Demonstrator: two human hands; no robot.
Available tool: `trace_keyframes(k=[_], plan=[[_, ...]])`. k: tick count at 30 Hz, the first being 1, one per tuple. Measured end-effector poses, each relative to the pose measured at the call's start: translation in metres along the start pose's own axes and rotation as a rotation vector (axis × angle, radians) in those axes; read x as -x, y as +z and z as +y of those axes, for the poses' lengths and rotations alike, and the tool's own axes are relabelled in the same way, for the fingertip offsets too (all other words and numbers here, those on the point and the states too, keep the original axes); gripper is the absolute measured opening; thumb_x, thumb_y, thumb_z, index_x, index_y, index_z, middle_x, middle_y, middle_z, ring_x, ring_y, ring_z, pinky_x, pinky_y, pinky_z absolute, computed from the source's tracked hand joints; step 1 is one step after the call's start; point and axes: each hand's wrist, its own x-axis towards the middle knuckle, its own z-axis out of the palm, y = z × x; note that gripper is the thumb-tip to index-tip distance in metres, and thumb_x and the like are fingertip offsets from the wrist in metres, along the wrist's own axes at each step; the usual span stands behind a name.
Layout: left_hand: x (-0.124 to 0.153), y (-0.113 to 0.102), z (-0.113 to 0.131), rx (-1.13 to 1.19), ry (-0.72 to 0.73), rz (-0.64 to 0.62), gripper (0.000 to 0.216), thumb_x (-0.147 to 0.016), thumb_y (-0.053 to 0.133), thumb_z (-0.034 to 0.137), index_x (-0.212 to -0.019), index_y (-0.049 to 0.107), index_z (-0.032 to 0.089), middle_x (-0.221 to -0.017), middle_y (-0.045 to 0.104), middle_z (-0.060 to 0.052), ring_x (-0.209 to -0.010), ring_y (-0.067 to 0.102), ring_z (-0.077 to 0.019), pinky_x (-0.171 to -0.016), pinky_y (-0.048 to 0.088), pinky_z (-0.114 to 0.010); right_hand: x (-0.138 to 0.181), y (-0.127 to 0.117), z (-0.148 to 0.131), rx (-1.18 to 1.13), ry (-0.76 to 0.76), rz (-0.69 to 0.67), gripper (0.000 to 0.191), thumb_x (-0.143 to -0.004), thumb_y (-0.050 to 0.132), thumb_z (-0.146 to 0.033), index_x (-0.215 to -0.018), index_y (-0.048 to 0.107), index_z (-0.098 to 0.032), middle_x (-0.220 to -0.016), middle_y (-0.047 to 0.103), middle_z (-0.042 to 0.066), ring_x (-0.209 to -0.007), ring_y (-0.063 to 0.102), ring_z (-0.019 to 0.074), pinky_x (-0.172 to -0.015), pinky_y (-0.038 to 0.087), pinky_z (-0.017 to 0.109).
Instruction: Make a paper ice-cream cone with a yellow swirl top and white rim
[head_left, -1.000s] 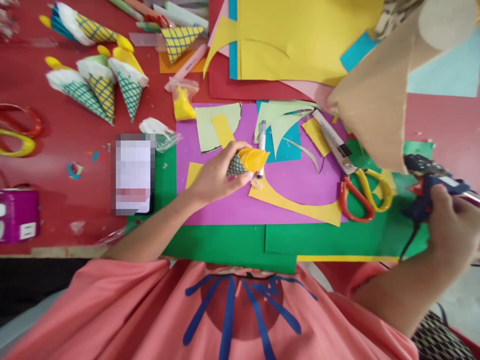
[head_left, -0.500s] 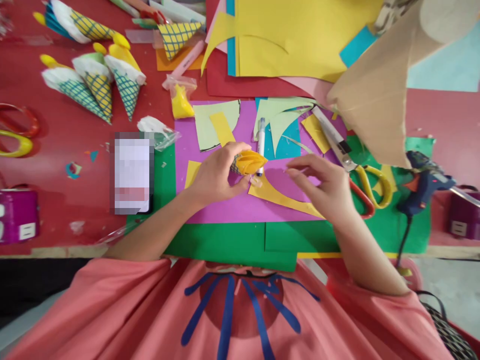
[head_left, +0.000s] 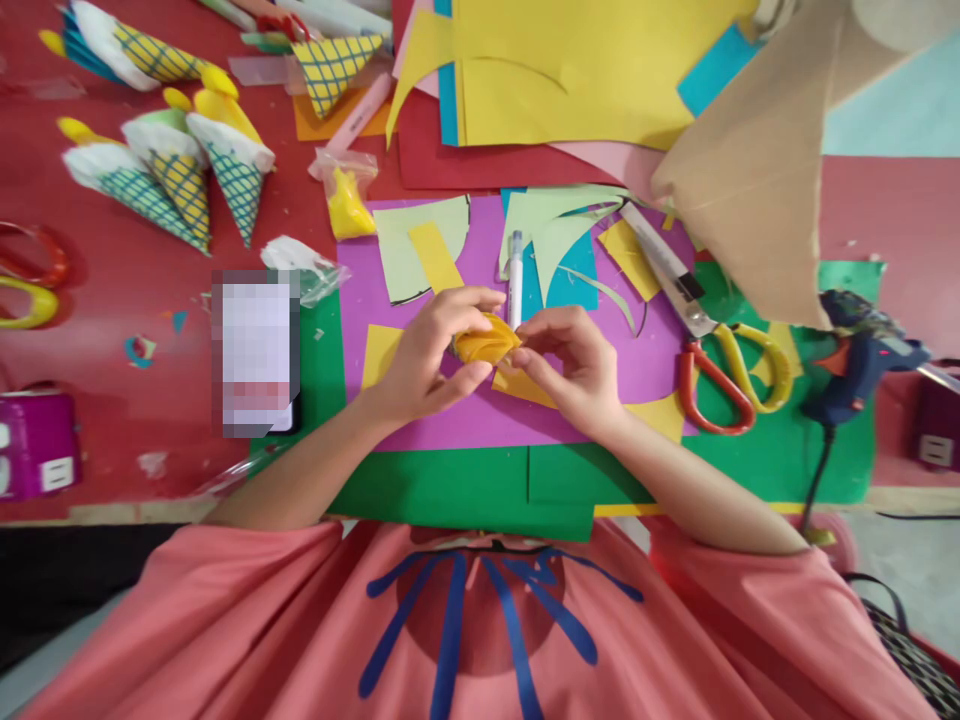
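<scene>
A paper cone with folded yellow paper at its mouth lies in my left hand, whose fingers curl around it. My right hand pinches the tip of the yellow paper with thumb and forefinger. Both hands are above a purple sheet. Just behind the cone lies a white marker. A pale green paper piece with a yellow strip across it is further back. Large scissors with red and yellow handles lie right of my right hand.
Several finished paper cones lie at the back left. A phone is on the left, near a bag of yellow stuff. A glue gun stands at the right, below brown paper. Yellow sheets are stacked at the back.
My right hand has moved left to the cone and now pinches its yellow tip. My left hand has shifted slightly left with the cone. The whole view has shifted a little.
</scene>
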Motion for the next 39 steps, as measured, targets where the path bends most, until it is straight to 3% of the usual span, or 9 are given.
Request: trace_keyframes(k=[4,8,13,18,24,31,39], plan=[[0.0,0.001,0.003,0.031,0.02,0.093,0.017,-0.096,0.05,0.033,-0.111,0.043,0.031,-0.123,0.065,-0.006,-0.116,0.063,-0.0202,-0.093,0.057,-0.043,0.0,0.001,0.0,-0.002,-0.023,-0.052,0.013,-0.091,0.068,-0.033,-0.098,0.065,-0.023,-0.092,0.073,0.0,-0.072,0.071,0.0083,-0.063,0.059,0.02],[-0.001,0.0,0.004,-0.077,0.051,0.1,0.009,-0.095,0.047,0.03,-0.103,0.042,0.03,-0.122,0.064,-0.005,-0.114,0.065,-0.0199,-0.092,0.058,-0.042,0.001,0.0,0.0,-0.002,-0.019,-0.067,0.012,-0.09,0.069,-0.03,-0.098,0.066,-0.021,-0.095,0.074,0.001,-0.072,0.073,0.009,-0.066,0.06,0.02],[-0.001,-0.002,0.007,-0.131,0.101,0.115,0.013,-0.096,0.046,0.026,-0.108,0.044,0.029,-0.12,0.066,-0.005,-0.112,0.065,-0.0192,-0.092,0.058,-0.042,0.001,-0.001,-0.001,0.03,-0.095,-0.096,0.008,-0.093,0.063,-0.023,-0.099,0.068,-0.021,-0.093,0.076,0.002,-0.077,0.074,0.0097,-0.071,0.061,0.02],[-0.001,-0.001,0.009,-0.211,0.047,0.096,0.011,-0.097,0.044,0.036,-0.101,0.049,0.027,-0.116,0.069,-0.006,-0.11,0.065,-0.0218,-0.096,0.056,-0.048,0.001,0.001,-0.002,0.081,-0.045,-0.067,0.01,-0.092,0.066,-0.031,-0.094,0.069,-0.021,-0.089,0.077,0.001,-0.073,0.073,0.0102,-0.068,0.061,0.021],[-0.002,0.0,0.013,-0.169,0.063,0.138,0.007,-0.095,0.05,0.028,-0.101,0.055,0.027,-0.116,0.07,-0.004,-0.109,0.065,-0.0194,-0.099,0.054,-0.043,0.001,0.0,-0.003,0.085,-0.118,-0.072,0.008,-0.092,0.066,-0.028,-0.094,0.069,-0.021,-0.087,0.077,0.0,-0.073,0.073,0.0098,-0.067,0.059,0.02],[0.0,0.003,0.012,-0.249,-0.025,0.15,0.016,-0.097,0.049,0.038,-0.095,0.06,0.026,-0.107,0.071,-0.004,-0.103,0.066,-0.0195,-0.098,0.055,-0.044,0.0,-0.001,-0.002,0.168,-0.084,-0.049,0.01,-0.092,0.065,-0.031,-0.09,0.071,-0.023,-0.082,0.078,0.0,-0.068,0.072,0.0106,-0.064,0.059,0.021],[-0.001,0.006,0.013,-0.228,-0.011,0.185,0.012,-0.098,0.051,0.034,-0.093,0.058,0.026,-0.103,0.071,-0.003,-0.099,0.067,-0.0181,-0.096,0.056,-0.043,0.0,0.0,0.0,0.189,-0.109,-0.022,0.006,-0.09,0.067,-0.027,-0.089,0.072,-0.023,-0.083,0.078,0.0,-0.068,0.073,0.0108,-0.065,0.059,0.021]])
